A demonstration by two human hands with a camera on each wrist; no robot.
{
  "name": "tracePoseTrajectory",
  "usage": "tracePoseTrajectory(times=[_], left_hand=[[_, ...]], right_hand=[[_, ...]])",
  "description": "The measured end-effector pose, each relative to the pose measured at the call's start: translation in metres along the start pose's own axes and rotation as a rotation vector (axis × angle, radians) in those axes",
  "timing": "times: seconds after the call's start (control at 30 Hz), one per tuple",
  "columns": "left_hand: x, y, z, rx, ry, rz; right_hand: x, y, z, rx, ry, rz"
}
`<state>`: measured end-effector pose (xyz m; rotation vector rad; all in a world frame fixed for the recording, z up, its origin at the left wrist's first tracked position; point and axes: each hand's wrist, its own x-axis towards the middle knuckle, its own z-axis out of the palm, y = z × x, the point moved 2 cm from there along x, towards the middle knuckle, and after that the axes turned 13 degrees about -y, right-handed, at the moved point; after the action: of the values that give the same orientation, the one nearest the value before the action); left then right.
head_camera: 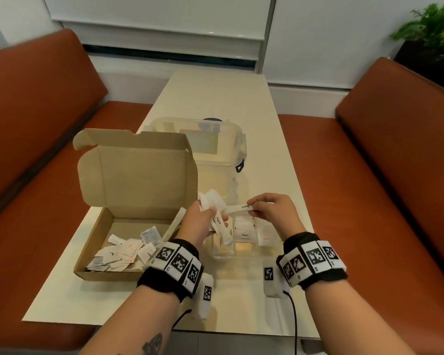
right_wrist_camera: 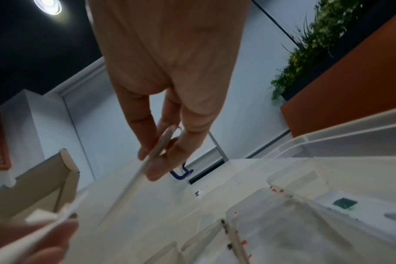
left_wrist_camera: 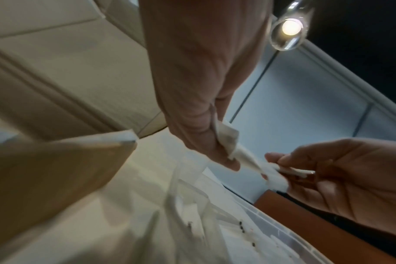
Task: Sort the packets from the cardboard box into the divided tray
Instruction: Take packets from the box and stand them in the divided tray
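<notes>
Pinching one end of a sugar stick (head_camera: 237, 208), the right hand (head_camera: 272, 213) draws it from the bunch (head_camera: 212, 201) clutched in the left hand (head_camera: 199, 222). Light, limp paper probably slips easily; the end beside the grip seems the safest hold.

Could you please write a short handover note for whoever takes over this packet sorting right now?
Left hand grips a bunch of white packets above the gap between box and tray.
Right hand pinches one sugar stick by its end, over the divided tray; its other end reaches the left hand.
Done: the tray already holds sugar sticks, a pepper sachet and a salt sachet in separate compartments.
Left: place the held stick and bunch, then sort the loose packets lying in the open cardboard box on the left.
</notes>
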<state>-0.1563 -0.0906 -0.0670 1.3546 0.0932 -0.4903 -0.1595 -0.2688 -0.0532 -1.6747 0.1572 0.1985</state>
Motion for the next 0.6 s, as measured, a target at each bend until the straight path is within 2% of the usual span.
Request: tracePoseTrajectory(times=[0.2,0.3,0.43,0.5,0.6], left_hand=[[0.004,0.015,-0.011,0.266,-0.058,0.095],[0.005,0.016,-0.017,0.351,-0.064,0.138],[0.007,0.014,-0.022,0.344,-0.048,0.183],[0.007,0.013,-0.025,0.323,-0.030,0.183],[0.008,0.014,-0.026,0.342,-0.024,0.171]], right_hand=[[0.013,0.004,0.008,-0.336,-0.051,0.082],[0.020,0.002,0.023,-0.538,-0.182,0.140],[0.030,-0.006,0.047,-0.751,-0.317,0.166],[0.036,-0.010,0.055,-0.815,-0.301,0.149],[0.042,-0.013,0.061,-0.762,-0.219,0.132]])
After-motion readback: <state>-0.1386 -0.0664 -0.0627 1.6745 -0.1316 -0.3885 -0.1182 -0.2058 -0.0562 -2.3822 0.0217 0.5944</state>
